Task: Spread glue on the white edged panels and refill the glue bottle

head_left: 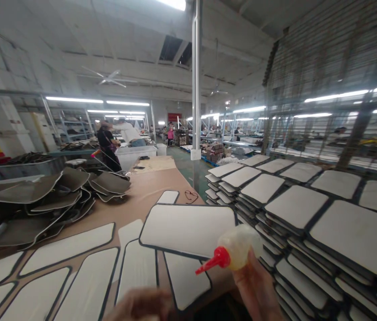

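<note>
My right hand (255, 281) is closed around a squeeze bottle (245, 245) with cloudy yellowish contents. Its red nozzle (220, 257) points left and slightly down, over a white panel with a dark border (190, 276). My left hand (141, 305) is low in the middle and smeared by motion, so its fingers cannot be made out. A larger dark-edged white panel (188, 227) lies behind the bottle, overlapping other panels. More white panels (88, 285) are spread across the left side of the brown table (148, 183).
Tall stacks of white panels (298, 205) stand on the right. Grey-brown curved pieces (41, 200) are heaped on the left. Eyeglasses (191, 196) lie near the table's far right edge. A person in dark clothes (108, 145) stands behind, beside a white bin (134, 156). A pole (196, 89) rises beyond.
</note>
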### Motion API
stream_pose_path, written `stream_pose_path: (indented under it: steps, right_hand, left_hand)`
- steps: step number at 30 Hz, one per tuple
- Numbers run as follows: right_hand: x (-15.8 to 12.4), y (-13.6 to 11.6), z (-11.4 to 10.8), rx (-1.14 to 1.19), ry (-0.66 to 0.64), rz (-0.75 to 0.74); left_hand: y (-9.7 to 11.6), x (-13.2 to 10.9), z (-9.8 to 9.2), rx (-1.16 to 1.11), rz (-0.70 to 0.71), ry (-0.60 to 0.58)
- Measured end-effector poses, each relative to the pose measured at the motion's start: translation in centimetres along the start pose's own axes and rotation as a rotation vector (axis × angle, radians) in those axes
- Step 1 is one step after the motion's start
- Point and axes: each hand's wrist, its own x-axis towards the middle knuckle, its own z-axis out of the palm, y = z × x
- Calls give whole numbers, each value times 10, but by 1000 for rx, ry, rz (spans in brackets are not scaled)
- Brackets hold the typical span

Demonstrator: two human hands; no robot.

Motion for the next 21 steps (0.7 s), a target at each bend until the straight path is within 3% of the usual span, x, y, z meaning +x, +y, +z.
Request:
stream_pose_path:
  steps: [2, 3, 5, 6, 9, 12, 16, 18, 21]
  right_hand:
    - [-4, 3, 1, -20, -11, 8]
    - [-6, 5, 2, -29, -10, 10]
    - [-11, 7, 3, -41, -17, 29]
    - [-13, 8, 4, -42, -27, 43]
    - [-17, 9, 4, -41, -54, 70]
    - [-17, 4, 1, -64, -41, 32]
    - [-16, -19, 2, -114, 96, -87]
    - [-14, -35, 9, -124, 174, -219]
    - [-6, -56, 23, -167, 177, -426]
  left_hand:
    - [46, 19, 5, 366, 241, 134]
    - [69, 34, 8, 489, 428, 231]
    - [104, 67, 15, 611, 647, 233]
    - [116, 83, 18, 641, 666, 195]
    - [128, 117, 21, 686, 503, 44]
    - [124, 128, 14, 695, 404, -81]
    - [117, 121, -8, 681, 346, -201]
    - [114, 113, -20, 656, 309, -270]
    - [111, 99, -33, 583, 230, -348]
